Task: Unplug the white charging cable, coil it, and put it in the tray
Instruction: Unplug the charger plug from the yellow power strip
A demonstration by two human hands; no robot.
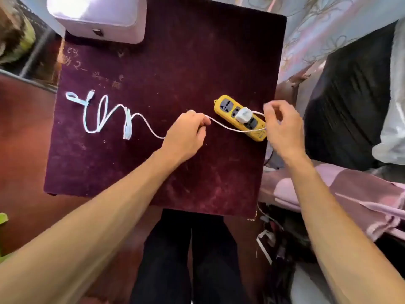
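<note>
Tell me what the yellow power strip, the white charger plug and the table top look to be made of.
Power strip: moulded plastic, matte yellow, with dark socket faces.
Charger plug: hard white plastic, smooth and slightly glossy, catching the light.
Table top: probably a dark maroon fabric or velvety covering; it looks napped, with pale rubbed streaks and lint, though worn painted wood cannot be ruled out.

a small square table [166, 172] is covered by a worn, dark maroon cloth marked with pale scuffs. a yellow power strip [230, 106] is laid near its right edge, with a white charger [243, 115] plugged into it. a white cable [105, 115] is strewn in loose bends across the left half. a pale lilac box [98, 16] is set at the far left corner, overhanging the edge.
</note>
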